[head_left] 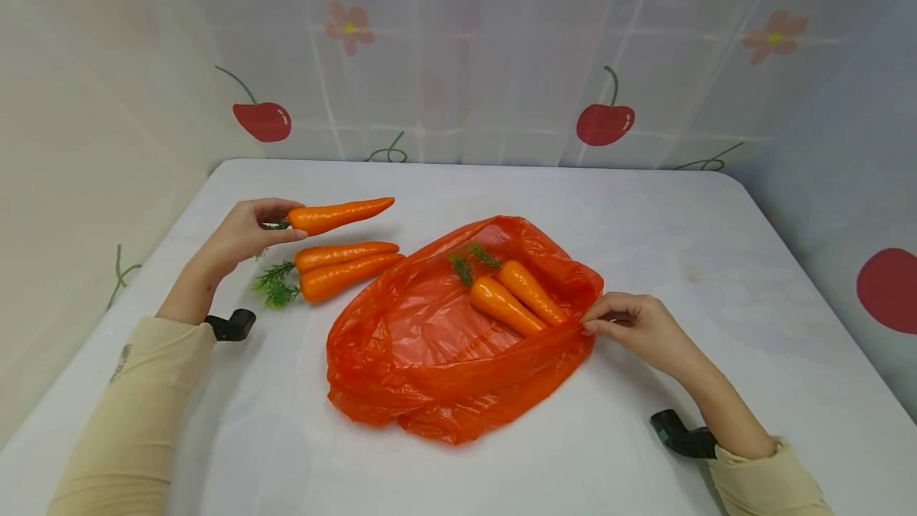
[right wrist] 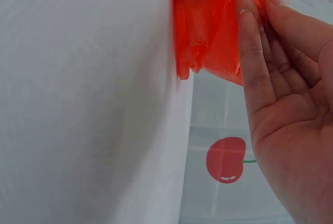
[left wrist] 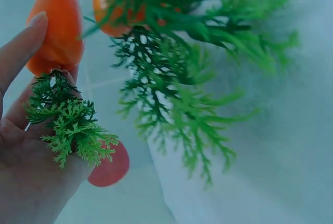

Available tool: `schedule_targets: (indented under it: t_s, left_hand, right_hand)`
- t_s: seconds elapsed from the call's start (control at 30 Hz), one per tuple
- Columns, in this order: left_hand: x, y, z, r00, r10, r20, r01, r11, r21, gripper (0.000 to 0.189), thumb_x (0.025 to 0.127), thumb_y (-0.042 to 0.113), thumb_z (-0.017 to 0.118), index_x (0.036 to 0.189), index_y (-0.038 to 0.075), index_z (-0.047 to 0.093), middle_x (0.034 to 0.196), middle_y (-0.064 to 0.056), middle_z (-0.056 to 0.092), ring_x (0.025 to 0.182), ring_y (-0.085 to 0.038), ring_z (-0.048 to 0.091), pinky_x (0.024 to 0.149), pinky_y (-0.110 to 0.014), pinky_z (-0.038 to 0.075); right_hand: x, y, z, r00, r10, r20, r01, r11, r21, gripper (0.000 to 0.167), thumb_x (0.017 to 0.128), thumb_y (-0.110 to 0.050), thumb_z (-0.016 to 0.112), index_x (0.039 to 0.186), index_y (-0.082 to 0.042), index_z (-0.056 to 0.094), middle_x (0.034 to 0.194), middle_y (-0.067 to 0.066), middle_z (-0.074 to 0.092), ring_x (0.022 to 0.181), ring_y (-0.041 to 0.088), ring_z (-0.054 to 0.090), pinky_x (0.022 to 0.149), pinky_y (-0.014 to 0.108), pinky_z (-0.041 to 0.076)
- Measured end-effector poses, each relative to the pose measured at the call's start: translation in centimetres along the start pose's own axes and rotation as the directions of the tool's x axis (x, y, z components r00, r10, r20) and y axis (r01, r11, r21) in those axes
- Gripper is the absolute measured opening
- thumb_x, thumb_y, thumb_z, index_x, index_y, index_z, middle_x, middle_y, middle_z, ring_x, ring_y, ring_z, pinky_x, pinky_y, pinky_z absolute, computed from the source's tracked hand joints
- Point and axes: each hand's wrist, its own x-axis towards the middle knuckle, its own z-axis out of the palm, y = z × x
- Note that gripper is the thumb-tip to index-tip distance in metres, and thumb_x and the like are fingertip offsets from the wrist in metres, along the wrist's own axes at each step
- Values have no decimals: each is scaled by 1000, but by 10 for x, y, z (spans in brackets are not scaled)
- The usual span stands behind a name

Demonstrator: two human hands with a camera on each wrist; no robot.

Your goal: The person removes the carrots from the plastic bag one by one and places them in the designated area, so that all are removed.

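Note:
An orange carrot [head_left: 340, 216] is held by its thick end in my left hand [head_left: 251, 231], raised a little above the table with its tip to the right. Its green leaves [left wrist: 70, 117] hang over the palm in the left wrist view. Just below lie two more carrots [head_left: 347, 267], side by side, leaves to the left. My right hand [head_left: 648, 333] pinches the right rim of a red plastic bag [head_left: 430, 341], which lies spread with its mouth facing up. Inside the bag are two carrots [head_left: 509, 305], their lower tips hidden by the bag's front fold.
A white table [head_left: 286, 420] carries everything. Behind it hangs a pale curtain [head_left: 458, 46] printed with cherries and flowers. Each wrist wears a black camera mount, on the left [head_left: 232, 326] and on the right [head_left: 680, 435].

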Motion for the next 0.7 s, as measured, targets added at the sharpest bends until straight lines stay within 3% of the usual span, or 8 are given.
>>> schedule_targets:
  t_s: [0.1, 0.43, 0.7]
  left_hand:
    - [3, -6, 0, 1000, -20, 11, 20, 1000, 10, 61, 84, 37, 70, 132, 6, 50, 125, -14, 53, 104, -25, 50, 75, -35, 45]
    - [15, -26, -1, 999, -22, 47, 20, 998, 57, 60, 86, 33, 68, 133, 2, 49, 126, -18, 52, 109, -27, 47, 77, -31, 45]
    - [20, -31, 2, 995, 10, 99, -16, 998, 62, 60, 86, 33, 69, 131, -1, 50, 125, -18, 52, 110, -28, 47, 82, -24, 43]
  right_hand:
    - [0, 0, 0, 1000, 3, 2, -3, 1000, 3, 13, 79, -2, 72, 89, -10, 71, 84, -4, 66, 76, 14, 60, 68, 25, 53]
    - [1, -1, 0, 1000, 30, 11, -30, 999, 19, 12, 80, -2, 72, 89, -10, 72, 84, -3, 66, 77, 15, 61, 70, 25, 53]
    - [1, -1, -1, 1000, 22, 6, -23, 1000, 17, 12, 80, -2, 72, 89, -10, 72, 83, -4, 66, 76, 15, 61, 69, 26, 53]
